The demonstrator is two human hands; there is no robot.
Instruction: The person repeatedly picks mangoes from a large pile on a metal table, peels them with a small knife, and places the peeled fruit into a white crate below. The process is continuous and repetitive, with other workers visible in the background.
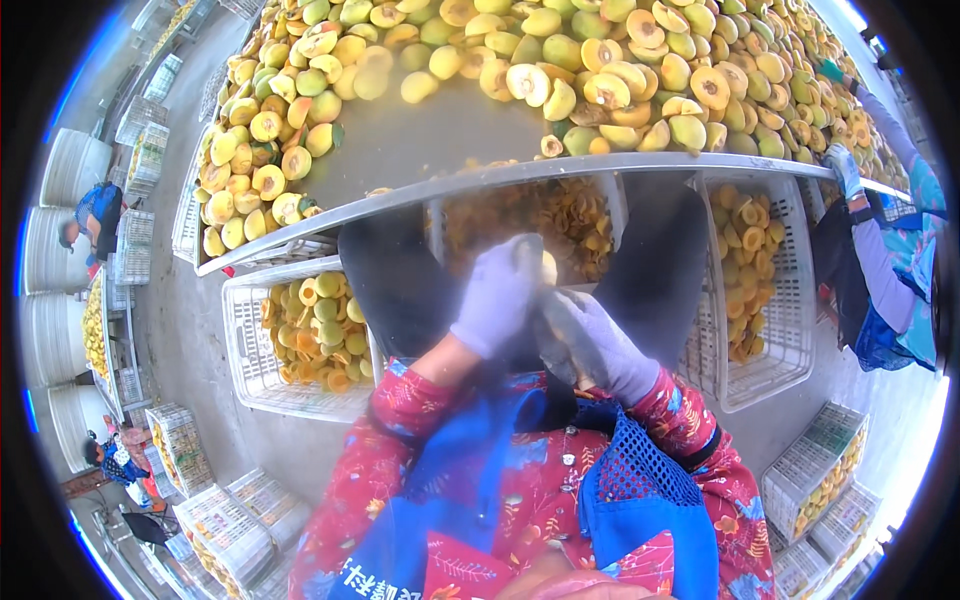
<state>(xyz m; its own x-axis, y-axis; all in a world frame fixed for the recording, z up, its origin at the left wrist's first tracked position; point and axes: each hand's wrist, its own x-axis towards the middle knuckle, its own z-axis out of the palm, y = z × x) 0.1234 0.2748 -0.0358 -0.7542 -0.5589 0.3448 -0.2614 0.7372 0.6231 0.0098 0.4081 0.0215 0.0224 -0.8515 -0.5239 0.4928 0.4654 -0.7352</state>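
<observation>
My forearms angle inward; my left lavender knit-gloved hand (497, 298) pinches one pale yellow fruit piece (549, 268), my right lavender-and-grey-gloved hand (592, 340) curled just beside it, its grip too blurred to tell. White lettering (375, 582) marks my blue cloth apron (450, 500) below my fingers; three white plastic crates (300, 400) surround them.
</observation>
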